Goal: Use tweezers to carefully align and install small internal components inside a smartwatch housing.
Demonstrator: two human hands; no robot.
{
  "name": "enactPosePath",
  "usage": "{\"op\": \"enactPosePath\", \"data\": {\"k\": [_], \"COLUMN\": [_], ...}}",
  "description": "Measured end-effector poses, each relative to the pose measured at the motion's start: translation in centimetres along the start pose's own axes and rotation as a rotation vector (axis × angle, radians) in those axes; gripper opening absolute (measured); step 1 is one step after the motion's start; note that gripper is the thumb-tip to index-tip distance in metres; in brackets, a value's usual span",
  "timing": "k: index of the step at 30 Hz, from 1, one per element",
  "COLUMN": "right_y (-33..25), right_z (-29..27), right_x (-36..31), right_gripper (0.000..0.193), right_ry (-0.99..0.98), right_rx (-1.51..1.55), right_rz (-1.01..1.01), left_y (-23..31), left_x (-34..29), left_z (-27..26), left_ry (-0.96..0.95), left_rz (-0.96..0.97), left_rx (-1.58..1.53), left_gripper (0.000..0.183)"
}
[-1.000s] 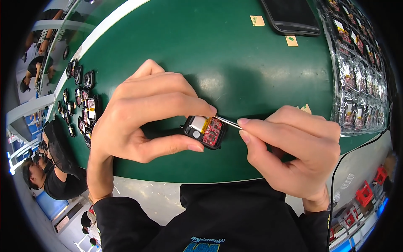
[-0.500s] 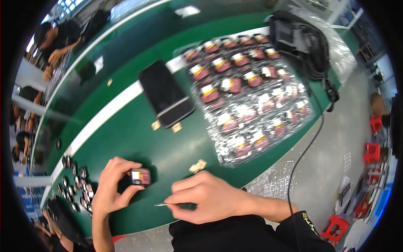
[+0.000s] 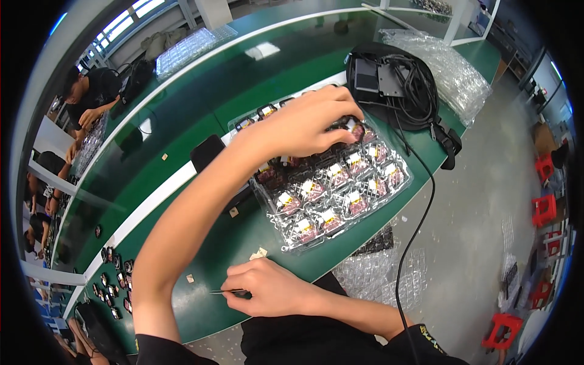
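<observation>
Left hand (image 3: 311,123) half-curled round one module (image 3: 358,131), over one tray (image 3: 359,213), right hand (image 3: 266,288) pinching one tool (image 3: 217,293)

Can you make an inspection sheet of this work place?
Surface: green table.
Job's things: small devices sit in a clear tray; more devices lie at the left.
Clutter: tan paper bits, black bag, dark slab partly behind the left forearm.
Left hand: at the tray, fingers around a device, grip unclear.
Right hand: pinches a thin metal tool.
Cables: a black cable runs from the bag past the table's edge.
Surroundings: red stools at right; a person in black at upper left.
</observation>
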State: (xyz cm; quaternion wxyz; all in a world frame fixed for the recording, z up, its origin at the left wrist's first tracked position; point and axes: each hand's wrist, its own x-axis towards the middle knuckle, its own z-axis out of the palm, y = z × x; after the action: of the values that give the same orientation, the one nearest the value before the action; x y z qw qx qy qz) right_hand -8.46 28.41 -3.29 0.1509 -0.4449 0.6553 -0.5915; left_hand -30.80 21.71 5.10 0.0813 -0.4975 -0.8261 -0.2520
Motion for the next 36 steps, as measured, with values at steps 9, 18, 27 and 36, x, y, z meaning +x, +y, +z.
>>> {"op": "enactPosePath", "data": {"k": [9, 18, 27, 36], "right_y": [-0.4, -1.2, -2.8, -3.8], "right_z": [-0.5, 0.7, -0.5, -0.4], "right_x": [0.0, 0.0, 0.6, 1.9], "right_gripper": [0.01, 0.012, 0.009, 0.01], "right_ry": [0.084, 0.057, 0.044, 0.069], "right_rx": [0.009, -0.059, -0.078, -0.147], "right_rz": [-0.038, -0.051, 0.024, 0.002], "left_y": [-0.6, 3.2, 4.7, 15.3], "left_x": [-7.1, -45.9, -54.7, -33.9], "left_z": [-0.8, -12.6, -15.9, -6.6], "left_ry": [0.137, 0.144, 0.249, 0.125], "left_rz": [-0.191, -1.224, -1.307, -0.749], "left_rx": [0.066, 0.865, 0.703, 0.063], "left_gripper": [0.04, 0.036, 0.035, 0.064]}}
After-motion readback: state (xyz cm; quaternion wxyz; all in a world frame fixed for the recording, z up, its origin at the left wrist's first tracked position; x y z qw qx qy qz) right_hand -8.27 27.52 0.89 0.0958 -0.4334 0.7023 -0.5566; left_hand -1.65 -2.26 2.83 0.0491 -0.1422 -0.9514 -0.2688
